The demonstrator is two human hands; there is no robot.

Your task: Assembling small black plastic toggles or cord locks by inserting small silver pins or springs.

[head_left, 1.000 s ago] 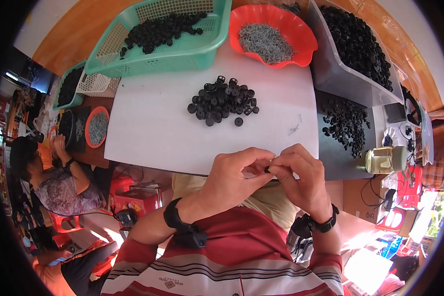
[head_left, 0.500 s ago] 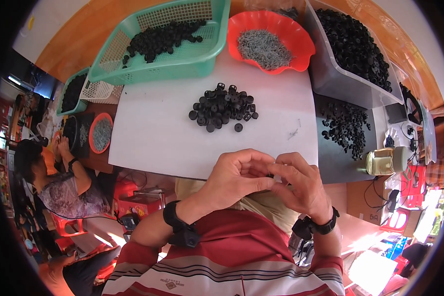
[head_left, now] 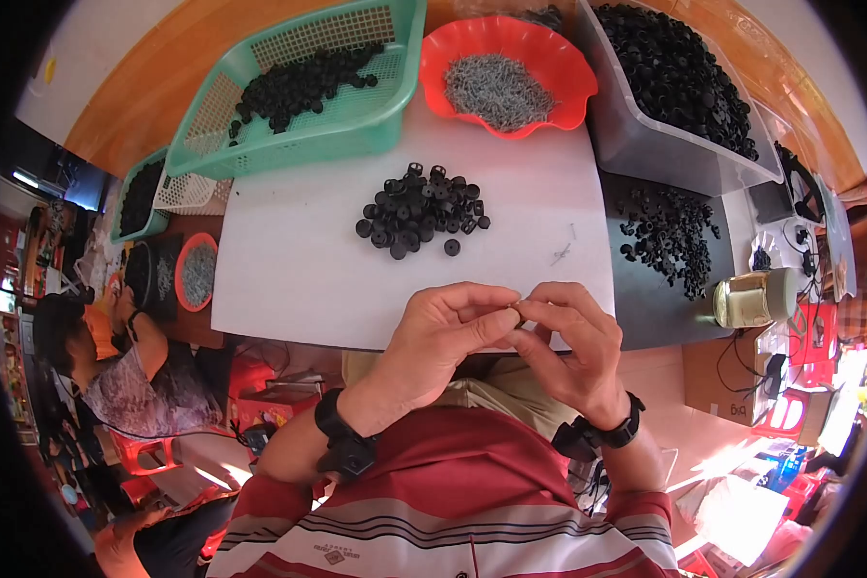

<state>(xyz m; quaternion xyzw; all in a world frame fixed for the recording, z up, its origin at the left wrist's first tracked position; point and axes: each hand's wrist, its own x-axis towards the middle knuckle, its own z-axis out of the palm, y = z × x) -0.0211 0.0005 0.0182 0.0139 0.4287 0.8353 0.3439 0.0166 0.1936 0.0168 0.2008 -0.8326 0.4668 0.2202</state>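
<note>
Just over the near edge of the white work surface (head_left: 308, 289), my left hand (head_left: 433, 332) and my right hand (head_left: 578, 347) meet fingertip to fingertip. Both pinch a small dark part (head_left: 520, 313) between thumb and fingers; the fingers cover most of it, so its exact kind does not show. Beyond my hands lies a heap of small black round plastic pieces (head_left: 416, 214), some with a centre hole. One such black disc (head_left: 452, 248) sits apart at the heap's near side. A few thin metal pins (head_left: 562, 252) lie to the right.
At the back stand a green basket (head_left: 289, 154) of black parts, a red scalloped bowl (head_left: 578, 82) of metal pins and a clear bin (head_left: 645, 159) of black parts. Small black clips (head_left: 669, 241) and a jar (head_left: 742, 301) are on the right. Another person (head_left: 144, 366) sits at left.
My hands have risen slightly and drawn closer together at the fingertips, still around the small part. The table has shifted a little leftward in view.
</note>
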